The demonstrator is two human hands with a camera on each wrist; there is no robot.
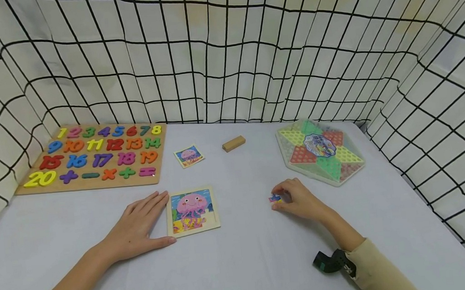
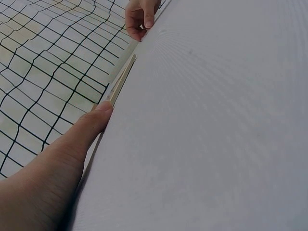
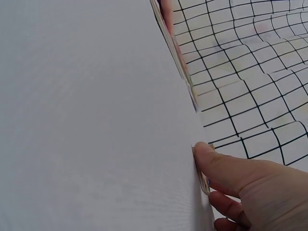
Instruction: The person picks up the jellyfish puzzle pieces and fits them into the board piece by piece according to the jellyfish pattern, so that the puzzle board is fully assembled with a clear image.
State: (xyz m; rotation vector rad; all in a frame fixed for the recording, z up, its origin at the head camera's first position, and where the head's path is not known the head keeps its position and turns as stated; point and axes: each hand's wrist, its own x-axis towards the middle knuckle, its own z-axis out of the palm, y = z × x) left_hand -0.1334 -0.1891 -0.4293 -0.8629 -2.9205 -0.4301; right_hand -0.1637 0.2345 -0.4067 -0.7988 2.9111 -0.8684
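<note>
A small square jigsaw puzzle [image 1: 192, 212] with a pink jellyfish picture lies on the table, a bare gap showing at its lower right. Along its left edge rests my left hand [image 1: 140, 227], fingers straight, fingertips at the upper left corner and thumb at the lower left. In the left wrist view the thumb [image 2: 86, 127] touches the frame's edge. To the right, my right hand [image 1: 300, 199] pinches a small blue and yellow puzzle piece [image 1: 275, 198] between thumb and fingers. The right wrist view shows the piece's edge [image 3: 203, 180] close to the table, mostly covered by the fingers.
A wooden number board [image 1: 95, 176] stands back left. Behind the puzzle lie a small jellyfish picture card [image 1: 189, 156] and a wooden block [image 1: 233, 143]. A hexagonal board-game box [image 1: 319, 152] sits back right. Black wire mesh [image 1: 217, 55] borders the white table [image 1: 246, 262].
</note>
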